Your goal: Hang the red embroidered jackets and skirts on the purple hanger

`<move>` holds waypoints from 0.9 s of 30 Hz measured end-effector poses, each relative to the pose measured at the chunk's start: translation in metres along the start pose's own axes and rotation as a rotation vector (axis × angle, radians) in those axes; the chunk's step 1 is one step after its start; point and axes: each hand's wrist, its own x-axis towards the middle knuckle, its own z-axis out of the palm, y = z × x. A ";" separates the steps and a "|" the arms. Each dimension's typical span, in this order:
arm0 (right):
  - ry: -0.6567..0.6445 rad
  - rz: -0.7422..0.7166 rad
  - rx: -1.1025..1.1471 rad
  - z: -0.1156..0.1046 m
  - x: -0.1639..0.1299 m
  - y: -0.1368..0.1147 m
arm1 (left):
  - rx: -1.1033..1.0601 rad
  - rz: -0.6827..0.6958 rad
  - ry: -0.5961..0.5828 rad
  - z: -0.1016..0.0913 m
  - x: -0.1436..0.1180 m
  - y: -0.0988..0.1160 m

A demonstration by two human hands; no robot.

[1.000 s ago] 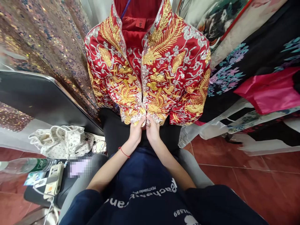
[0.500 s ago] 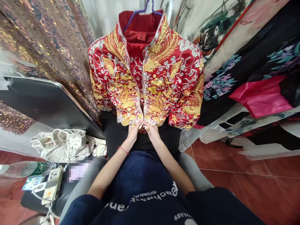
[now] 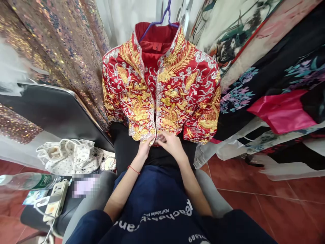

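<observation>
A red jacket (image 3: pixel 162 91) thick with gold and silver embroidery hangs on a purple hanger (image 3: pixel 164 17) straight in front of me. Both my hands meet at the bottom of its front opening. My left hand (image 3: pixel 146 145), with a red thread around the wrist, pinches the left hem edge. My right hand (image 3: pixel 171 142) grips the right hem edge, fingers curled over the fabric. A black skirt (image 3: pixel 124 145) hangs below the jacket.
Sequined fabric (image 3: pixel 63 51) hangs at the left above a dark panel (image 3: pixel 45 112). A spotted cloth bag (image 3: pixel 71 156), a water bottle (image 3: pixel 27 181) and a power strip (image 3: pixel 56 200) lie at lower left. Floral garments (image 3: pixel 266 67) and pink satin (image 3: pixel 279 112) hang at right over red floor tiles (image 3: pixel 266 203).
The view has tilted, so the jacket sits lower and the hanger shows. Both hands stay at the bottom hem; my right hand has turned and spread more over the edge.
</observation>
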 end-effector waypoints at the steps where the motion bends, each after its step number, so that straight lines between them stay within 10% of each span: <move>1: 0.012 -0.039 -0.070 0.006 0.001 -0.007 | 0.003 -0.007 0.011 0.000 -0.004 0.000; 13: 0.023 -0.202 -0.132 0.012 0.003 0.000 | 0.027 -0.036 0.067 -0.005 -0.013 0.002; 27: -0.069 0.355 0.761 0.039 0.006 -0.003 | 0.050 -0.005 0.003 -0.011 -0.011 -0.005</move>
